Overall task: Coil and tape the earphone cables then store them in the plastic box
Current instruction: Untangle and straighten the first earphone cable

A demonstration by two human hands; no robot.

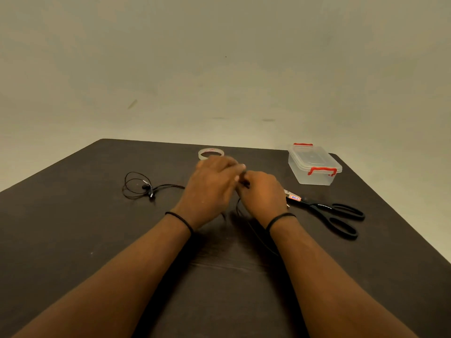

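Observation:
My left hand [212, 189] and my right hand [264, 195] meet over the middle of the dark table [73, 228]. Between their fingertips sits a black earphone cable [240, 211], whose loose length hangs down and trails under my right wrist. My right hand pinches the cable; the left hand is blurred and its fingers touch the same spot. A second black earphone cable [138, 185] lies loosely looped on the table to the left. A clear plastic box [313, 164] with red latches stands closed at the back right. A roll of clear tape [211, 153] lies just beyond my hands.
Black-handled scissors [329, 212] lie right of my right hand, blades pointing toward it. The table's far edge runs just behind the tape and the box, against a plain wall.

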